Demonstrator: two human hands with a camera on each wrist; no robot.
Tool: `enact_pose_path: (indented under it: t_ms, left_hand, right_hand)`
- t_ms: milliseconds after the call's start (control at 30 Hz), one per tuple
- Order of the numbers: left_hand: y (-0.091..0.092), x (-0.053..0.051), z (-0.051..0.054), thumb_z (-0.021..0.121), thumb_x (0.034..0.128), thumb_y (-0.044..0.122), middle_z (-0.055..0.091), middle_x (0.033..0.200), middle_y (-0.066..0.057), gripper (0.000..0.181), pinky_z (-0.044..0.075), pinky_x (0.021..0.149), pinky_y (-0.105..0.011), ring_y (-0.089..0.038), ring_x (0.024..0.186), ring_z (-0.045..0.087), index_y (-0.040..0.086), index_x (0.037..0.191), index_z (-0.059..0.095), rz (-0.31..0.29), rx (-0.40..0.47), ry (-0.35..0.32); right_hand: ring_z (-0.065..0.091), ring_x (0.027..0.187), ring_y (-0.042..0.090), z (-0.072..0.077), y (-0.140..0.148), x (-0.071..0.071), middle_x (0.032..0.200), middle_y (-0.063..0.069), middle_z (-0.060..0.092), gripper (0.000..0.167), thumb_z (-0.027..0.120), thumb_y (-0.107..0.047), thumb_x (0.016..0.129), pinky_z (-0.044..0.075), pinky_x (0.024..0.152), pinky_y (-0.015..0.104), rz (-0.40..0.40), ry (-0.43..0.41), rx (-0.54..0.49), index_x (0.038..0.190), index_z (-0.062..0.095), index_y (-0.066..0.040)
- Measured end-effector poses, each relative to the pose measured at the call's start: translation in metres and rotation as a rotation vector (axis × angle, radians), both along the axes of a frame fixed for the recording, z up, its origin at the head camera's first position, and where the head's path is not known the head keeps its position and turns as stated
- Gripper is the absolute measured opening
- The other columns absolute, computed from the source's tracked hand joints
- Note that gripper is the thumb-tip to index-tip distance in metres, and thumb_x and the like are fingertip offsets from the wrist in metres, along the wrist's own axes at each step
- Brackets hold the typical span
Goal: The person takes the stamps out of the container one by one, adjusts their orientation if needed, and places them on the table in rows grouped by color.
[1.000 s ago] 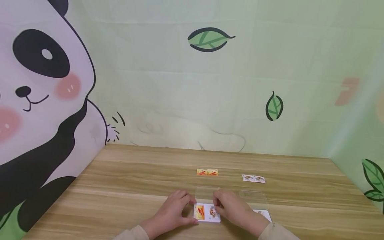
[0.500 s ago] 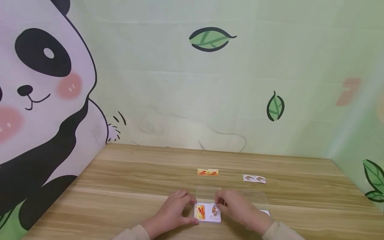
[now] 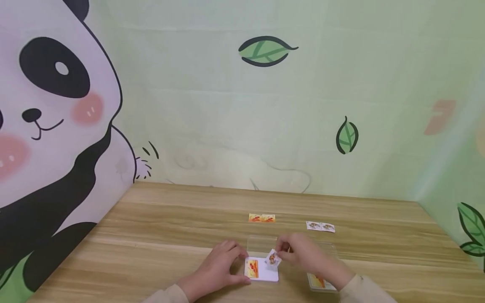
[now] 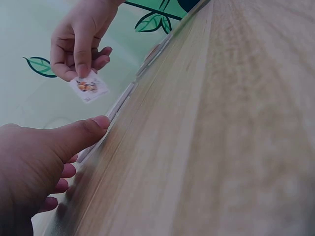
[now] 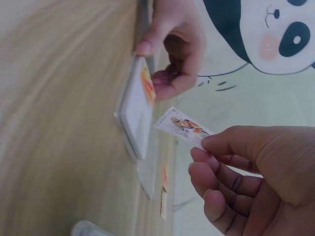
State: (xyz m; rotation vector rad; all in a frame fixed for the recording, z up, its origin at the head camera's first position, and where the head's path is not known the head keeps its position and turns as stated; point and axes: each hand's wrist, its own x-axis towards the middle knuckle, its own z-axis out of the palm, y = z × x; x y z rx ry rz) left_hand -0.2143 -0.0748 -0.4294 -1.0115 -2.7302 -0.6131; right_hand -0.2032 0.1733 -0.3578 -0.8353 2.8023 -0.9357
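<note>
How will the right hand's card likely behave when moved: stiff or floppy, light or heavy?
The card is probably light, since it looks small and thin. It seems stiff enough to hold its shape, jutting straight from the fingers, but such thinness suggests it could crease.

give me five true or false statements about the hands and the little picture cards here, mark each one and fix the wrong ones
1. The right hand pinches a small white card. True.
2. The left hand touches the left end of a white case. True.
3. The small white card lies flat on that white case. False: it is held up at a tilt, clear of the case.
4. Two yellow cards lie on that white case. False: only one yellow card does, toward its left end.
5. In the head view, the pair of yellow cards beyond the case is left of the pair of white cards. True.
</note>
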Motion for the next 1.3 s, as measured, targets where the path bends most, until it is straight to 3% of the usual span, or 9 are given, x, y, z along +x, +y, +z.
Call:
enact_pose_path:
  t_ms: [267, 533, 767, 1100, 1300]
  left_hand:
    - [0.0, -0.001, -0.001, 0.076, 0.0723, 0.053, 0.057, 0.103, 0.008, 0.052, 0.045, 0.095, -0.038, -0.014, 0.102, 0.053, 0.018, 0.108, 0.064, 0.005, -0.01, 0.006]
    - [-0.001, 0.0, 0.0, 0.074, 0.0729, 0.056, 0.058, 0.103, 0.007, 0.053, 0.045, 0.095, -0.039, -0.015, 0.102, 0.053, 0.017, 0.107, 0.063, -0.003, 0.0, 0.025]
    - [0.0, -0.001, 0.0, 0.075, 0.0728, 0.055, 0.057, 0.103, 0.007, 0.052, 0.045, 0.095, -0.038, -0.014, 0.102, 0.053, 0.017, 0.107, 0.063, -0.001, -0.003, 0.02]
    - [-0.001, 0.0, 0.001, 0.075, 0.0731, 0.056, 0.058, 0.103, 0.007, 0.053, 0.045, 0.094, -0.038, -0.014, 0.101, 0.053, 0.016, 0.107, 0.064, -0.006, 0.003, 0.016]
    - [0.0, 0.0, 0.002, 0.076, 0.0728, 0.053, 0.058, 0.104, 0.008, 0.052, 0.044, 0.096, -0.039, -0.014, 0.103, 0.052, 0.017, 0.108, 0.064, 0.007, -0.006, -0.003]
  right_hand:
    - [0.05, 0.054, 0.001, 0.007, 0.009, -0.011, 0.07, 0.001, 0.061, 0.006, 0.061, -0.004, 0.089, 0.047, 0.049, 0.018, -0.003, -0.03, -0.071, 0.083, 0.062, -0.005]
    - [0.057, 0.056, 0.014, 0.011, 0.015, -0.021, 0.074, 0.002, 0.061, 0.005, 0.062, -0.009, 0.09, 0.047, 0.05, 0.021, -0.09, -0.068, -0.078, 0.086, 0.061, -0.006]
    - [0.057, 0.057, 0.018, 0.016, 0.02, -0.03, 0.075, 0.011, 0.062, 0.005, 0.061, -0.009, 0.091, 0.042, 0.045, 0.02, -0.135, -0.104, -0.121, 0.088, 0.06, -0.004]
    - [0.054, 0.057, 0.012, 0.013, 0.025, -0.047, 0.077, 0.014, 0.062, 0.006, 0.059, -0.007, 0.092, 0.042, 0.046, 0.022, -0.213, -0.131, -0.174, 0.092, 0.06, -0.001]
    - [0.053, 0.057, 0.011, 0.011, 0.025, -0.053, 0.08, 0.012, 0.064, 0.008, 0.06, -0.008, 0.092, 0.041, 0.047, 0.023, -0.302, -0.15, -0.206, 0.095, 0.06, -0.001]
